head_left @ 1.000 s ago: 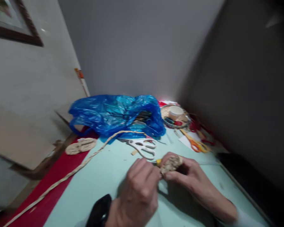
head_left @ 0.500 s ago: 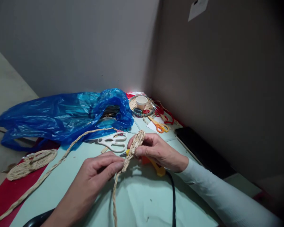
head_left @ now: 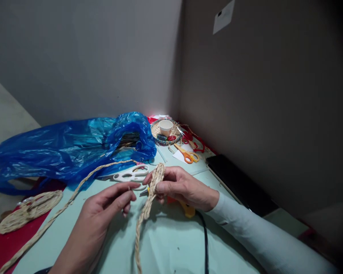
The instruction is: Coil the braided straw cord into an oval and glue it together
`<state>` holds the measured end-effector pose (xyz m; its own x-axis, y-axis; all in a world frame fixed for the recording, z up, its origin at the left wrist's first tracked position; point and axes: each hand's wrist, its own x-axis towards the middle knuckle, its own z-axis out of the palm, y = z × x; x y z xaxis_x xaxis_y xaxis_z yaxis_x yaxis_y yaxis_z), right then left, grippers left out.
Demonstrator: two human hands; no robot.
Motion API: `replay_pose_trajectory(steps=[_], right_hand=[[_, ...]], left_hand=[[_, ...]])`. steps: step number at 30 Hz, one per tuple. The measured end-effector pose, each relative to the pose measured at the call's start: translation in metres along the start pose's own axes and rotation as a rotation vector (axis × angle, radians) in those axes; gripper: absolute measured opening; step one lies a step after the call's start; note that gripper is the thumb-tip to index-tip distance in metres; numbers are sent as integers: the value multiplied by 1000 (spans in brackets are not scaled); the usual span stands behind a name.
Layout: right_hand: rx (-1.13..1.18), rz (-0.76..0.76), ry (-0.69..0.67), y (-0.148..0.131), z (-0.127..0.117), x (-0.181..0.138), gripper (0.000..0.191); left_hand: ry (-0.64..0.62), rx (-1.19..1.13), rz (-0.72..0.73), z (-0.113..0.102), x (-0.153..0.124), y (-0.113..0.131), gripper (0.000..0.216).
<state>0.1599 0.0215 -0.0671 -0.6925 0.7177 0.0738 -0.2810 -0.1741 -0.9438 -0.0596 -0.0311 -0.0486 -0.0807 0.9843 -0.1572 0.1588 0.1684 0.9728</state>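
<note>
My right hand point(head_left: 178, 186) pinches a folded bundle of braided straw cord point(head_left: 157, 179) between thumb and fingers, holding it above the table. From its lower end a single braid point(head_left: 138, 239) hangs toward me. Just left of the bundle, my left hand point(head_left: 111, 201) is off the cord, thumb and index finger slightly apart; a tiny pale speck shows between them. Behind the bundle and right hand lies a glue gun point(head_left: 188, 210), orange and yellow with a metal nozzle, partly hidden. White-handled scissors point(head_left: 131, 174) rest behind my left fingertips.
A blue plastic bag point(head_left: 74, 140) lies at the back left, with a long braid point(head_left: 77, 190) before it. A coiled braid point(head_left: 31, 211) sits at left. Farther back are a woven tray point(head_left: 154, 133) with a cup point(head_left: 165, 127), and orange scissors point(head_left: 185, 155). A black tablet-like slab point(head_left: 240, 186) borders the right wall.
My left hand has let go of the braid's lower end and drawn back left. The right hand keeps its hold on the bundle. The whole view has shifted slightly.
</note>
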Motion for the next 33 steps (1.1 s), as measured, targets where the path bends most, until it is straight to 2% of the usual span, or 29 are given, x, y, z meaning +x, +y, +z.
replay_pose_trajectory(steps=[1, 3, 7, 13, 17, 19, 24, 26, 29, 33], right_hand=[[10, -7, -1, 0, 1, 1, 30], [30, -27, 3, 0, 3, 3, 32], [37, -58, 20, 3, 7, 7, 41], [-7, -89, 82, 7, 11, 6, 33], [-36, -121, 150, 7, 13, 3, 29], [-77, -105, 141, 8, 17, 2, 27], [-394, 132, -15, 11, 46, -6, 27], [-553, 138, -32, 11, 58, -11, 21], [-879, 2, 19, 12, 66, -18, 7], [-1265, -273, 77, 18, 67, -24, 13]], left_hand=[[40, 0, 31, -1, 2, -1, 40], [39, -24, 56, -1, 4, -3, 37], [-81, -122, 46, 11, 2, -7, 35], [-201, -226, 15, 24, -4, -4, 45], [-191, -370, -65, 18, -6, 5, 42], [-152, -452, -96, 14, -6, 8, 43], [-54, -534, -95, 10, -7, 11, 34], [-49, -552, -109, 9, -8, 10, 28], [-68, -568, -152, 4, -11, 7, 25], [-61, -555, -204, -7, -15, 2, 24]])
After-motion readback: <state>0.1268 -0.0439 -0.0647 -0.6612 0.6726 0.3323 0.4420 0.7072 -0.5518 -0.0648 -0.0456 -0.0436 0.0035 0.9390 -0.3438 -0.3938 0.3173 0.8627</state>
